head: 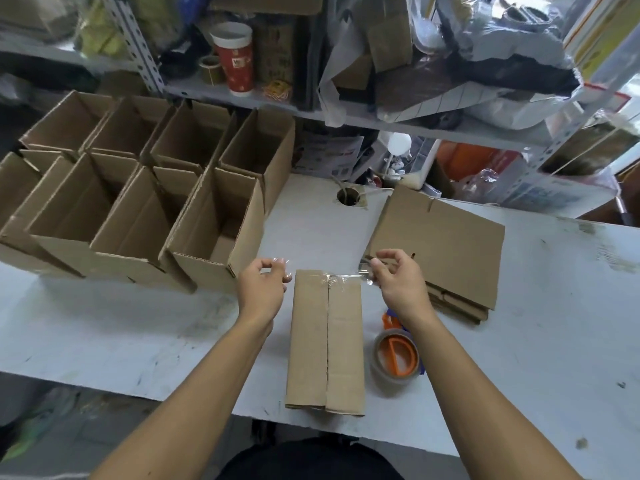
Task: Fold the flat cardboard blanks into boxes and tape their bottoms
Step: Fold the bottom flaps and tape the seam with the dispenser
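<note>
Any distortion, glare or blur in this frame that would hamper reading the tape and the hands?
Head view: wide-angle bending curves the table edge and shelf; light is even and soft, shadows faint; the clear tape strip shows only as glints over the box; left hand and right hand are slightly soft; shelf clutter is blurred.

White table (519, 323) (boxes (138, 209), tape roll (394, 362))
</note>
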